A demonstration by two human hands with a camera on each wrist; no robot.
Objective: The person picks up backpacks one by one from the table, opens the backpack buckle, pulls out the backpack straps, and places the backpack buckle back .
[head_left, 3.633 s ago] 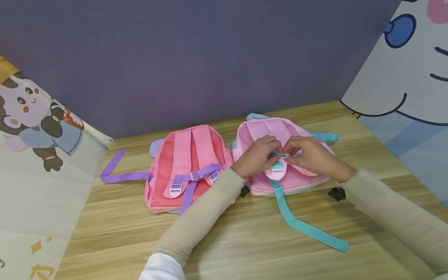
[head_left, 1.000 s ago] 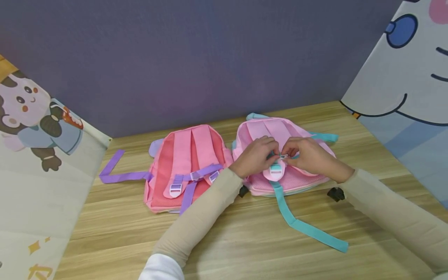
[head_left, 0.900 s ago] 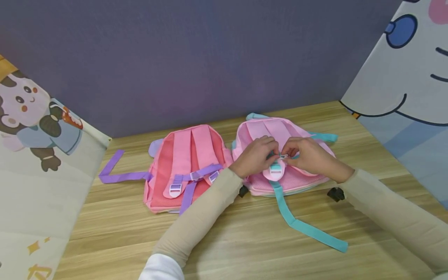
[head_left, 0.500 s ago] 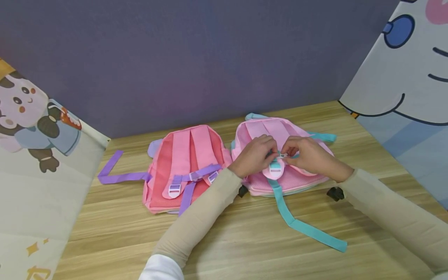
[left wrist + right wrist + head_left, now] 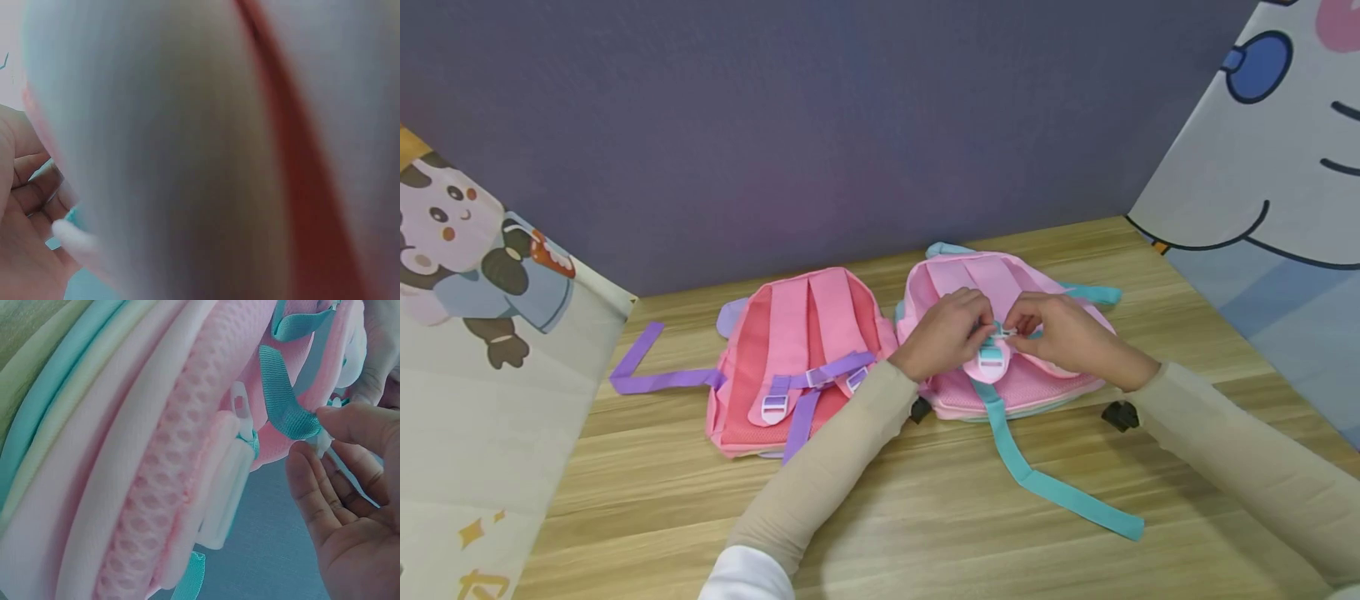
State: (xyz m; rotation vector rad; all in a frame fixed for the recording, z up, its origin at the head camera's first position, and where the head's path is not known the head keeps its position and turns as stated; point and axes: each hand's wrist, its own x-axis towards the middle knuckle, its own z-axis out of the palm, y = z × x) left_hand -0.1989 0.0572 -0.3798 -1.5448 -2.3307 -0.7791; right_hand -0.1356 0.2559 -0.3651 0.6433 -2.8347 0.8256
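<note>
A light pink backpack (image 5: pixel 1015 396) with teal webbing lies straps-up on the right of the wooden table. Over its lower middle, my left hand (image 5: pixel 946 335) pinches the teal strap beside a small white buckle (image 5: pixel 1004 332). From the other side my right hand (image 5: pixel 1063 335) holds that buckle between thumb and index finger; the right wrist view shows the teal webbing (image 5: pixel 287 400) running into it. Just below hangs a pink tab with a white strap adjuster (image 5: pixel 992 360). Blurred pale fabric (image 5: pixel 156 144) fills most of the left wrist view.
Left of it lies a coral-pink backpack (image 5: pixel 790 308) with purple straps (image 5: pixel 670 381), partly under my left forearm. A long teal strap end (image 5: pixel 1075 502) trails toward the front. A dark wall (image 5: pixel 850 142) stands behind, with cartoon panels (image 5: pixel 1262 142) at the sides.
Both hands stay at the buckle with only small finger movements. The white adjuster tab has shifted slightly left. Both backpacks lie where they were.
</note>
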